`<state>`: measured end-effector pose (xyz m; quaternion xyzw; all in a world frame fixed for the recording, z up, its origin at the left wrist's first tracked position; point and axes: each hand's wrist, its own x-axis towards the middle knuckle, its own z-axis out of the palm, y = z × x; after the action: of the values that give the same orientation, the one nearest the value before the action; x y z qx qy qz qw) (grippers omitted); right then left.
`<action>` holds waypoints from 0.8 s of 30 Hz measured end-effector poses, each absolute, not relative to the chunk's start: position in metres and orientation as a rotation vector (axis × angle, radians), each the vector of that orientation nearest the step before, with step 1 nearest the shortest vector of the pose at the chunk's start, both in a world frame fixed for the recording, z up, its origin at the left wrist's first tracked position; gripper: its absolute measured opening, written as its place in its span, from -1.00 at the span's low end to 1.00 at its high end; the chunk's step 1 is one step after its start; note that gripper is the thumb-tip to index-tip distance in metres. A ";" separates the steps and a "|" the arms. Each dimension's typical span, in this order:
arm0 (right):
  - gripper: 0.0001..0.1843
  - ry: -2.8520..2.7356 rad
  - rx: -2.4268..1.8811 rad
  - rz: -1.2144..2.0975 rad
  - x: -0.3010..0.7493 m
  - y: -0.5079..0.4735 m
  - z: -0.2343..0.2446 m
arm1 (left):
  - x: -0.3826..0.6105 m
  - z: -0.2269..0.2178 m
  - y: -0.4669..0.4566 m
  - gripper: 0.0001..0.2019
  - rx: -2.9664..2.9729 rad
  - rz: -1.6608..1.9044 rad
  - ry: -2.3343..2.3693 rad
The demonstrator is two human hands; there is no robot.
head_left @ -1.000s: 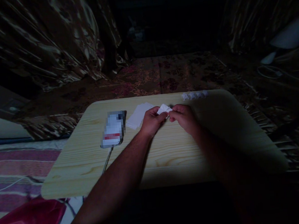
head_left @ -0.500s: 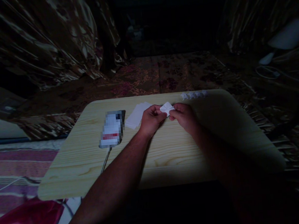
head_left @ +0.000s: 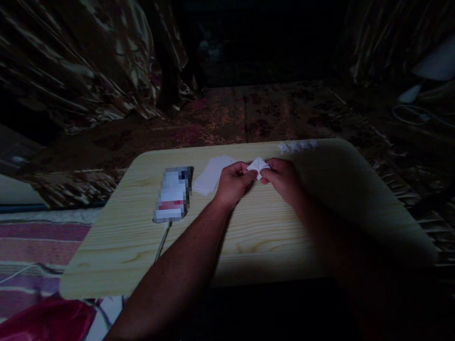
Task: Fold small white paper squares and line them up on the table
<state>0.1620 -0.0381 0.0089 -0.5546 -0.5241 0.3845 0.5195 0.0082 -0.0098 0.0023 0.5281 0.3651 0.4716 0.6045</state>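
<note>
A small piece of folded white paper is held between my two hands over the far middle of the wooden table. My left hand pinches its left side, thumb on the near face. On the right side, the thumb and fingers of my right hand are closed on the same paper. Crease lines meet near its pointed top. Beside my left hand lies a fanned stack of white paper sheets. Several small folded paper pieces stand in a row at the far right edge.
A phone, blurred out, lies on the left with a white cable running off the near edge. Patterned curtains hang behind. A white lamp stands at the right. Striped bedding and a red bag are at the left.
Both thumbs press the paper a little differently, and its folded top looks more sharply pointed. The whole view has shifted slightly. Both hands still hold the paper.
</note>
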 end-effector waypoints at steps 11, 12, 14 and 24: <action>-0.84 -1.235 -1.355 0.939 0.161 -0.038 0.008 | 0.008 0.005 -0.010 -0.71 1.201 1.122 0.859; -0.85 -1.237 -1.351 0.941 0.162 -0.038 0.009 | 0.008 0.005 -0.010 -0.71 1.199 1.123 0.861; -0.87 -1.261 -1.345 0.933 0.164 -0.038 0.009 | 0.008 0.004 -0.010 -0.72 1.200 1.117 0.868; -0.84 -1.353 -1.463 0.861 0.166 -0.039 0.015 | 0.005 0.004 -0.006 -0.75 1.130 1.107 0.875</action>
<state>0.1663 -0.0388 0.0152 -0.5961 -0.5511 0.3509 0.4667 0.0049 -0.0062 0.0045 0.4911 0.3801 0.4812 0.6187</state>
